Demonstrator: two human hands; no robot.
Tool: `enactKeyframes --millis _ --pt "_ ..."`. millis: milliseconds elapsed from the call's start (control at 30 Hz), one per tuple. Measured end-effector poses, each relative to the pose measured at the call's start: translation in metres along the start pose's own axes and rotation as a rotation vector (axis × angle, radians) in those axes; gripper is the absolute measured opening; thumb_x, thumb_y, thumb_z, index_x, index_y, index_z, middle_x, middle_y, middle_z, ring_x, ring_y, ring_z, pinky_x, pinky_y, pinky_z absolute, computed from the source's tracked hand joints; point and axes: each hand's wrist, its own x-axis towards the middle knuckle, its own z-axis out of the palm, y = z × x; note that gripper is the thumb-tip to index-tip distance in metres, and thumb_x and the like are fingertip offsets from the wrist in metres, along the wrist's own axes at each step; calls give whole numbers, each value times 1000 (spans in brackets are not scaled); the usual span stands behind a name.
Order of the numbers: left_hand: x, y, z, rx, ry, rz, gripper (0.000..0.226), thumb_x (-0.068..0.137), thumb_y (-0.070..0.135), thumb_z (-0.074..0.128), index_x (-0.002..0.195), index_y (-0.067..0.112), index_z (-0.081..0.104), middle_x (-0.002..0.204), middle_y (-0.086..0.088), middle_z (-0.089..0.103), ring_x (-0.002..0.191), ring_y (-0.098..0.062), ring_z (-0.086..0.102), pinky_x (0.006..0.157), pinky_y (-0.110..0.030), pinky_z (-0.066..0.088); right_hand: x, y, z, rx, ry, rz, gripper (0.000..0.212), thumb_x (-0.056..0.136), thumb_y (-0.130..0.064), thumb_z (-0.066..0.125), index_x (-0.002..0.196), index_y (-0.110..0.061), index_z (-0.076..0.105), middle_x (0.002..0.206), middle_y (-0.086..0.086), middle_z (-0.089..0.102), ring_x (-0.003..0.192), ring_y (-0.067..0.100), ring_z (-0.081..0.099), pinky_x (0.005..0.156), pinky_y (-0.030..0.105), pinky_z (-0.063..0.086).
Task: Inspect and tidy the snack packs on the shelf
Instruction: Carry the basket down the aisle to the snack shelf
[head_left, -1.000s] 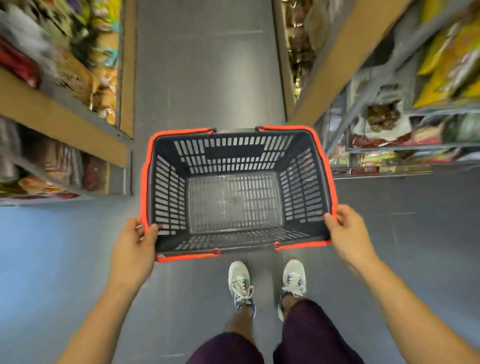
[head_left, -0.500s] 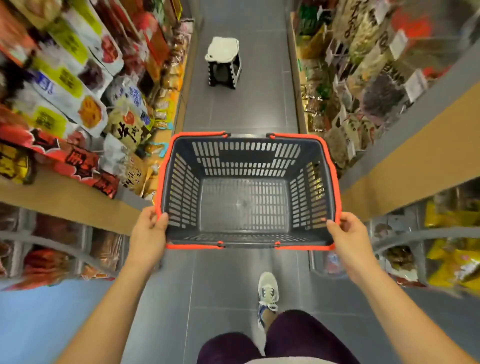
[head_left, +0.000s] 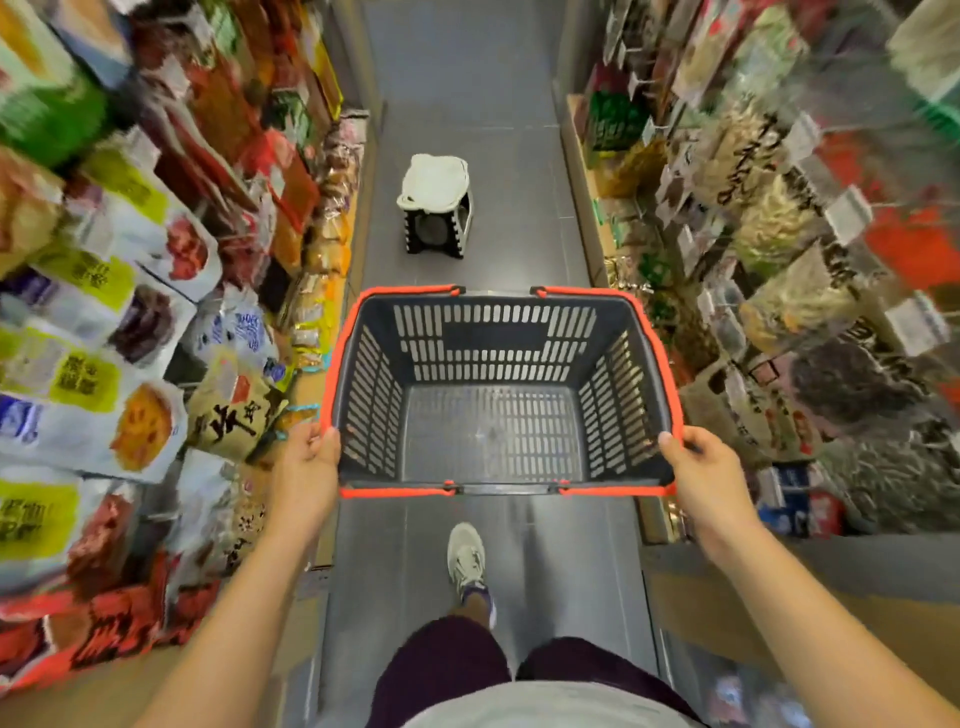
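I carry a dark grey shopping basket (head_left: 639, 312) with an orange rim in front of me, and nothing lies in it. My left hand (head_left: 306, 467) grips its left rim near the front corner. My right hand (head_left: 701, 478) grips the right rim at the near corner. Snack packs (head_left: 119, 322) in white, yellow-green and red bags hang and stand on the left shelf. More snack packs (head_left: 779, 291), clear bags with white price tags, fill the right shelf, partly blurred.
A narrow grey-tiled aisle (head_left: 467, 104) runs ahead between the two shelves. A small white-topped folding step stool (head_left: 436, 208) stands in the aisle just beyond the basket. My foot in a white sneaker (head_left: 466, 561) is below the basket.
I have walked forward into the aisle with the basket. The view has lifted, the shelves on both sides are closer, and the stool has come nearer. Both hands keep their grip.
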Motion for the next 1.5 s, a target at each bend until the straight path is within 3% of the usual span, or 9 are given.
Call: enactKeyframes --millis 233,433,667,867,1033,1133,1300,1400,1500 --pt "154 92 22 -121 -80 -53 11 96 5 55 94 16 55 87 -3 67 71 -13 64 60 -23 51 87 -86 56 198 22 123 19 98 -17 56 110 -6 64 102 8 72 82 15 69 64 28 54" --pt "279 170 63 -143 -137 -48 26 94 -2 56 119 -5 51 109 -19 66 93 -30 63 82 -41 52 191 -141 94 228 70 64 13 94 -7 58 104 -7 67 97 10 74 75 12 70 65 28 56" --pt "412 256 115 -206 -77 -27 34 98 11 54 130 0 52 121 -17 64 110 -32 62 100 -50 47 347 -236 143 216 76 -28 16 96 -9 56 96 -18 69 98 6 74 86 19 69 78 36 55" --pt "528 332 150 -199 -13 53 13 100 15 52 98 18 64 83 9 72 71 2 66 64 -19 50 471 -322 181 196 35 -53 20 95 -5 56 92 -21 67 90 2 73 75 10 68 67 24 54" --pt "647 389 179 -119 -50 58 7 96 11 57 99 12 63 91 -6 69 81 -17 64 74 -31 51 576 -382 222 92 49 -81 26 90 5 59 85 -20 65 81 6 69 66 11 65 55 20 51" --pt "722 427 199 -78 -107 54 12 92 3 60 88 14 62 81 -4 69 60 -2 64 54 -13 49 633 -421 244 -26 98 -104 33 89 5 59 79 -27 63 77 -2 69 57 -5 62 52 11 46" --pt "817 501 230 -22 -167 81 8 94 11 61 92 18 61 79 1 69 66 -16 63 52 -27 50 714 -483 264 -126 122 -118 18 90 -3 61 88 -21 66 87 1 72 82 17 68 76 37 55" --pt "870 544 253 95 -194 189 12 95 12 60 105 15 65 91 1 72 69 -4 68 56 -16 53 764 -516 272 -97 139 -123 16 90 -3 62 96 -17 65 92 -4 69 87 12 66 85 43 55" --pt "924 583 285 264 -191 265 16 95 8 58 109 9 65 100 -10 71 85 -21 68 79 -35 56 828 -543 281 -65 117 -134 15 91 -2 61 103 -9 65 100 7 70 93 24 67 87 49 54"
